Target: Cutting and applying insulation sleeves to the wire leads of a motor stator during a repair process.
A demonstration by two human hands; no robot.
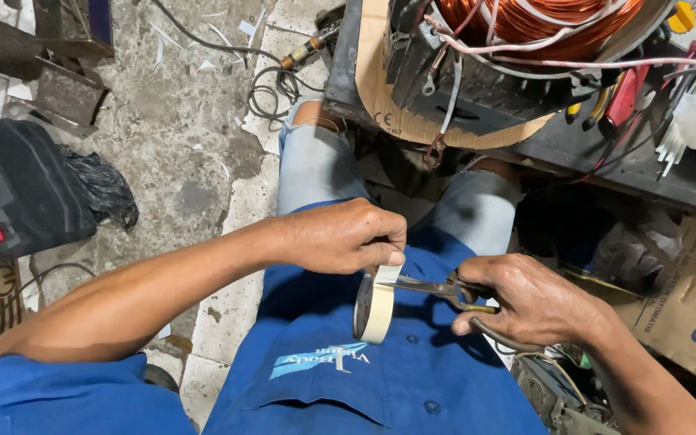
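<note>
My left hand (340, 236) pinches the free end of a cream roll of masking tape (375, 308), which hangs just below its fingers over my lap. My right hand (529, 300) grips a pair of scissors (432, 287), its blades pointing left and meeting the pulled strip of tape right under my left thumb. Both hands are in front of my blue shirt. Above my knees stands a motor stator with copper windings (541, 24) and white and red leads, resting on a cardboard sheet (380, 97).
A dark workbench edge (606, 153) holds tools with red and yellow handles at the upper right. A cardboard box (686, 306) sits at the right. On the concrete floor at left lie a black case (18, 185), a black bag (106, 189) and coiled cable (271, 84).
</note>
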